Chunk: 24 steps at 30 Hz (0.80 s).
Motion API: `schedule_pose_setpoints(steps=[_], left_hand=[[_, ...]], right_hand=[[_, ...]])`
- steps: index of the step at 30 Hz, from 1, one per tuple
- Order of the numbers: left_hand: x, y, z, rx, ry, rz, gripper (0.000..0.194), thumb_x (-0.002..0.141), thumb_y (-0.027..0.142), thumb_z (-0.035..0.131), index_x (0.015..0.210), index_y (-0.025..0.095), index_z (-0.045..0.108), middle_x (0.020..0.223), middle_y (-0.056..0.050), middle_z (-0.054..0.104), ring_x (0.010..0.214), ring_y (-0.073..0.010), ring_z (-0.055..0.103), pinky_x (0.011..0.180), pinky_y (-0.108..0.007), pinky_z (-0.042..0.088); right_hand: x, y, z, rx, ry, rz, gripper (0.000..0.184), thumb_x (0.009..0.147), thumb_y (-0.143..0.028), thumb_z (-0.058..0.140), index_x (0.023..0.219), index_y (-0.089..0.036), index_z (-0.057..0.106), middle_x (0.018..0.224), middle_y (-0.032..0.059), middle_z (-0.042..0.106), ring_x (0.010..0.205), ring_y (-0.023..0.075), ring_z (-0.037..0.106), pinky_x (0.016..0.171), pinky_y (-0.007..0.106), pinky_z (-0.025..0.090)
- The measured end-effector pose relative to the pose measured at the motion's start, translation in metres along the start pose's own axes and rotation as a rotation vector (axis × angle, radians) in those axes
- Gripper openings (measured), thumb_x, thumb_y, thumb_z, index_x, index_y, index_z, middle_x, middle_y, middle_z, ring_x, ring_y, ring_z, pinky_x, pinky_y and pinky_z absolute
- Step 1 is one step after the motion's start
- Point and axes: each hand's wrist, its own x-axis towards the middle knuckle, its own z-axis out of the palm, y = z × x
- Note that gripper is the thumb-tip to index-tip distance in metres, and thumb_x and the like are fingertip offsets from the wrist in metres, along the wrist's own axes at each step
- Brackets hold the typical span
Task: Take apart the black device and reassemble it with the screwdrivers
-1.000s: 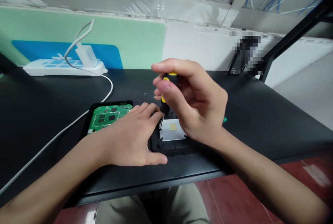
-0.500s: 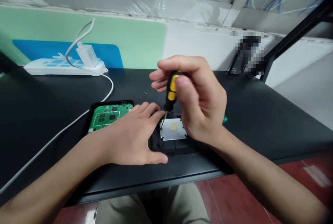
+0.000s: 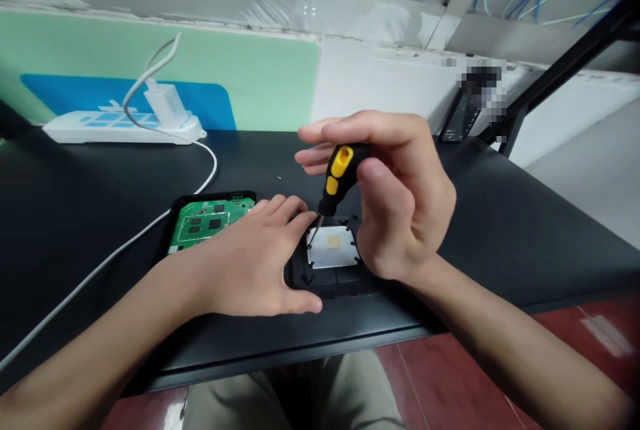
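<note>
My right hand (image 3: 410, 203) has the black-and-yellow screwdriver (image 3: 341, 162) clasped, thumb against the handle and the other fingers reaching past its far side. The screwdriver leans, handle up and to the right, its thin shaft running down to the left edge of a silver metal plate (image 3: 325, 253). A small yellowish square pad (image 3: 334, 241) sits on that plate, which lies in a black plastic casing (image 3: 345, 280) on the black table (image 3: 500, 217), right in front of me. My left hand (image 3: 255, 267) rests palm down over the casing's left side, thumb spread wide from the fingers, which lie close together; I can't tell how firmly they press. Beyond that hand, partly covered by it, a green circuit board (image 3: 213, 217) sits in a black shell (image 3: 200, 198). A tiny screw-like piece (image 3: 279, 178) lies farther back, and a white cable (image 3: 100, 260) trails along the left.
</note>
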Motion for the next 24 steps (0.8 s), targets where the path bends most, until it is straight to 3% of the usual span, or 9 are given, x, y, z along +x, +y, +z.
schedule_pose_setpoints(steps=[3,5,10,14,16,21,24], left_hand=[[0.0001,0.0008,-0.0010,-0.018,-0.016,-0.022,0.082,0.073,0.062,0.076,0.141,0.022,0.053,0.133,-0.014,0.058,0.126,-0.0425,0.051,0.109,-0.058,0.039],[0.0000,0.0010,-0.0011,-0.011,-0.030,-0.034,0.084,0.073,0.062,0.076,0.141,0.019,0.053,0.133,-0.015,0.057,0.126,-0.0422,0.051,0.111,-0.058,0.038],[-0.0002,-0.0006,0.0008,0.013,0.000,-0.007,0.088,0.074,0.067,0.073,0.144,0.020,0.050,0.134,-0.016,0.056,0.125,-0.0422,0.051,0.107,-0.057,0.040],[-0.0003,0.0005,-0.0010,-0.020,-0.026,-0.034,0.083,0.073,0.063,0.076,0.142,0.023,0.053,0.135,-0.014,0.057,0.125,-0.0425,0.052,0.108,-0.058,0.039],[-0.0005,0.0008,-0.0016,-0.030,-0.028,-0.038,0.082,0.073,0.063,0.076,0.141,0.022,0.054,0.135,-0.014,0.057,0.126,-0.0426,0.051,0.108,-0.057,0.039],[-0.0010,-0.0017,0.0010,-0.001,-0.005,-0.010,0.087,0.075,0.068,0.072,0.143,0.019,0.051,0.136,-0.016,0.055,0.126,-0.0416,0.051,0.109,-0.056,0.039],[-0.0015,-0.0024,0.0022,-0.010,0.023,0.006,0.084,0.074,0.068,0.072,0.141,0.021,0.053,0.136,-0.015,0.056,0.127,-0.0423,0.050,0.109,-0.057,0.038]], right_hand=[[0.0013,-0.0005,-0.0024,-0.126,-0.006,-0.069,0.017,0.098,-0.037,0.060,0.110,-0.028,0.068,0.105,0.0016,0.073,0.090,0.0204,0.073,0.081,0.041,0.068],[0.0013,-0.0009,-0.0040,-0.170,-0.024,-0.037,0.015,0.097,-0.032,0.062,0.111,-0.030,0.067,0.107,0.0007,0.073,0.090,0.0190,0.073,0.081,0.038,0.068],[-0.0023,-0.0009,-0.0055,-0.043,-0.032,0.057,0.034,0.105,-0.022,0.039,0.130,-0.027,0.061,0.127,0.0017,0.071,0.100,0.0180,0.075,0.084,0.039,0.067],[-0.0021,-0.0014,-0.0044,-0.136,-0.007,-0.037,0.020,0.098,-0.036,0.061,0.116,-0.028,0.066,0.116,0.0020,0.072,0.100,0.0225,0.074,0.085,0.042,0.068],[-0.0019,-0.0023,-0.0038,-0.224,0.011,-0.034,0.017,0.095,-0.035,0.066,0.111,-0.031,0.067,0.108,0.0008,0.071,0.098,0.0219,0.073,0.085,0.041,0.068],[-0.0037,-0.0035,-0.0050,-0.105,0.000,0.056,0.030,0.104,-0.025,0.041,0.124,-0.032,0.062,0.117,-0.0003,0.071,0.099,0.0180,0.073,0.087,0.038,0.066],[-0.0024,-0.0023,-0.0059,-0.100,-0.011,0.045,0.027,0.104,-0.031,0.043,0.120,-0.032,0.066,0.118,0.0010,0.070,0.102,0.0204,0.072,0.085,0.039,0.065]])
